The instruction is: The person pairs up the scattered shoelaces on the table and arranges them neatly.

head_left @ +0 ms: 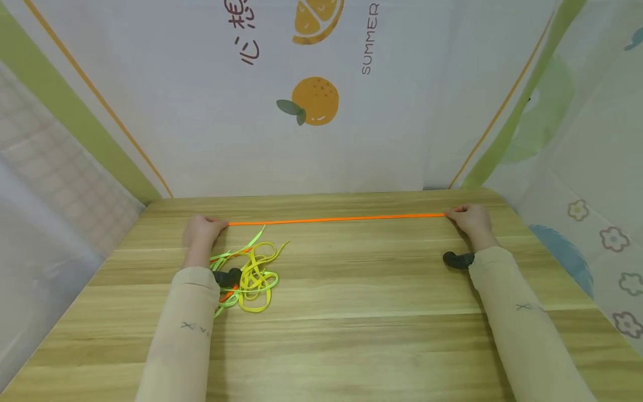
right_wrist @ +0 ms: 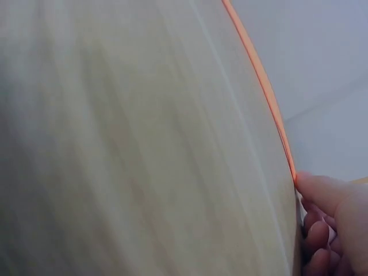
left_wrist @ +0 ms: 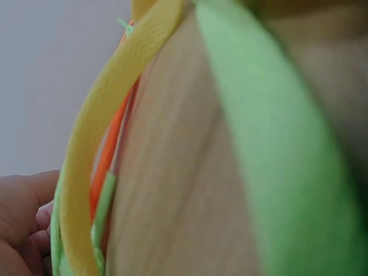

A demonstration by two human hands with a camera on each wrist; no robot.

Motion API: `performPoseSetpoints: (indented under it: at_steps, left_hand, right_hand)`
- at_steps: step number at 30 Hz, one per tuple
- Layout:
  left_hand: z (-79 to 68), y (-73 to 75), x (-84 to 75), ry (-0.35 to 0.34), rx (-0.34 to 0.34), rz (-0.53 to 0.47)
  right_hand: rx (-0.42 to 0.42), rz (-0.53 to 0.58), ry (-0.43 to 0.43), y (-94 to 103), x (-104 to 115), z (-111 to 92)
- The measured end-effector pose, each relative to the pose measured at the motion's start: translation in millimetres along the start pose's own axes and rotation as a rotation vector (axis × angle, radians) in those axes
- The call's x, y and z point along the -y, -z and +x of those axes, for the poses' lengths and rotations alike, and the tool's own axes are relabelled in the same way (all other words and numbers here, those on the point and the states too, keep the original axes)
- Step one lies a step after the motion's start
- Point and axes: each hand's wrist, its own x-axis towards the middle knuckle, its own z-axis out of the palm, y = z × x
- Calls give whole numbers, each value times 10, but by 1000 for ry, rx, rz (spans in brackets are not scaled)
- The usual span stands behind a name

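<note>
An orange shoelace (head_left: 336, 219) runs straight across the far part of the table between both hands. My left hand (head_left: 202, 231) pinches its left end, and my right hand (head_left: 471, 220) pinches the other end between thumb and fingertips, as the right wrist view also shows. By the left wrist lies a loose tangle of yellow laces (head_left: 256, 279), light green laces (head_left: 228, 301) and some orange. In the left wrist view, a yellow lace (left_wrist: 86, 132) and a green lace (left_wrist: 276, 144) loom close and partly hide the left hand (left_wrist: 23, 224).
The wood-grain table (head_left: 351, 335) ends at a white printed curtain (head_left: 382, 139) at the back. More curtain hangs at both sides. A black wrist camera (head_left: 228, 277) on the left wrist sits against the tangle; another black camera (head_left: 457, 260) is on the right wrist.
</note>
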Motion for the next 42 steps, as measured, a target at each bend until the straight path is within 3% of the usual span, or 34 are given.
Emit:
performPoseSetpoints:
  at_steps: [12, 21, 32, 38, 42]
  left_hand:
    - [2, -13, 13, 3, 10, -8]
    - [10, 68, 67, -67, 82, -83]
    - [42, 185, 200, -215, 279, -270]
    - [-22, 272, 209, -276, 368, -278]
    - [-78, 308, 220, -294, 437, -373]
  right_hand:
    - [34, -21, 1, 6, -4, 10]
    - [29, 36, 28, 29, -10, 10]
    - [40, 57, 71, 38, -8, 18]
    - [56, 100, 92, 6, -10, 1]
    - [56, 129, 108, -18, -5, -12]
